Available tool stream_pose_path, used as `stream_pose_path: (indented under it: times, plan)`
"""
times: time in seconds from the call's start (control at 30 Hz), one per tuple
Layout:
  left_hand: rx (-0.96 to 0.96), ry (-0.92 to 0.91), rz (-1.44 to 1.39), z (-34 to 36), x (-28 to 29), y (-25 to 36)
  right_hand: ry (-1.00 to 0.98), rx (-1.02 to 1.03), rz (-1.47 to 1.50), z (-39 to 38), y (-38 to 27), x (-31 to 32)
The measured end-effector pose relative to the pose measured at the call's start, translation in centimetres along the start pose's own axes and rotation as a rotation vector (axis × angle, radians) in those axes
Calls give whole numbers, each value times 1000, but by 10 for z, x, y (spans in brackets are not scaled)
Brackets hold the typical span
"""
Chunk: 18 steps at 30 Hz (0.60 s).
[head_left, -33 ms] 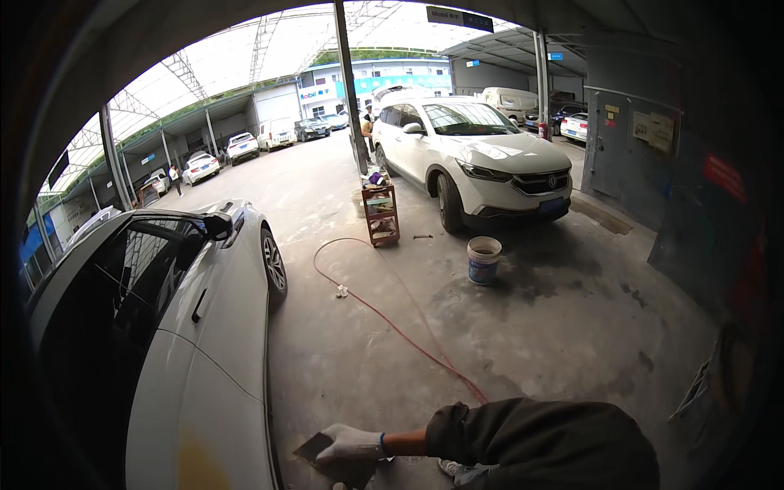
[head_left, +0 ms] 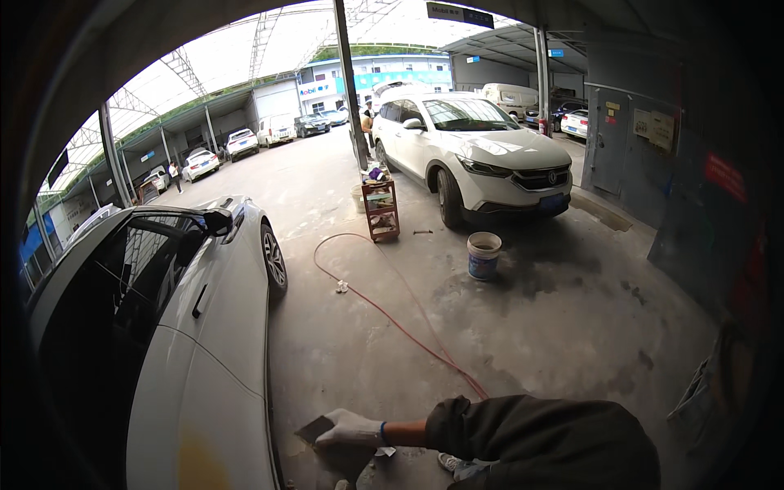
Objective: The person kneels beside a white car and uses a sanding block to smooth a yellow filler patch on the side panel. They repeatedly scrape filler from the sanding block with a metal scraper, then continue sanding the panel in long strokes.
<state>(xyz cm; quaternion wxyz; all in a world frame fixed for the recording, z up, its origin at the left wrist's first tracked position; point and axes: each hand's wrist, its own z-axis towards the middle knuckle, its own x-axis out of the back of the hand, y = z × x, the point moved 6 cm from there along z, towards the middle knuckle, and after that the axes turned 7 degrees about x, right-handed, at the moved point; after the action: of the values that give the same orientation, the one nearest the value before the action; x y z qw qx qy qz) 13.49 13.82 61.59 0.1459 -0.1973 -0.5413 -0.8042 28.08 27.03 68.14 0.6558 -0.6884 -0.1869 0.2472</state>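
Right hand (head_left: 349,429) in a white glove with a blue cuff edge, grasping a flat, dark scraper (head_left: 313,429). The scraper projects from the fingers on the hand's left, a strip of floor (head_left: 506,343) showing between it and the nearer white car (head_left: 233,363); whether its edge touches anything cannot be told. The left hand lies outside the view, so its state cannot be told. To the right of the hand: bare wrist, dark sleeve (head_left: 531,437) and, just beside the forearm, a shoe (head_left: 448,462). To the left of the hand: the side of the nearer car, with a yellow patch (head_left: 200,461) low on its panel. Ahead of the hand: a looped red hose (head_left: 384,317) on the floor and, beyond it, a brown rack (head_left: 381,219) bearing assorted items. Ahead and to the right, well apart from the hand: a bucket (head_left: 483,263) and, farther off, a second white car (head_left: 482,163).
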Motion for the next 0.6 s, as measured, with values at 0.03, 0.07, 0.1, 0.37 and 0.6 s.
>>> stream_pose_path:
  times: [0.03,0.07,0.1,0.37,0.6]
  plan:
    - [134,-85,-112,-3,3,1,65,34,-78,6,10,13]
    - [278,-159,-226,-9,7,1,79,61,-89,-1,6,11]
    - [410,-237,-283,-11,9,-1,144,90,-191,-15,-5,12]
    - [774,-416,-1154,-41,18,36,203,79,-271,-121,14,-29]
    - [378,-508,-800,-59,-3,96,791,90,102,-215,10,-66]
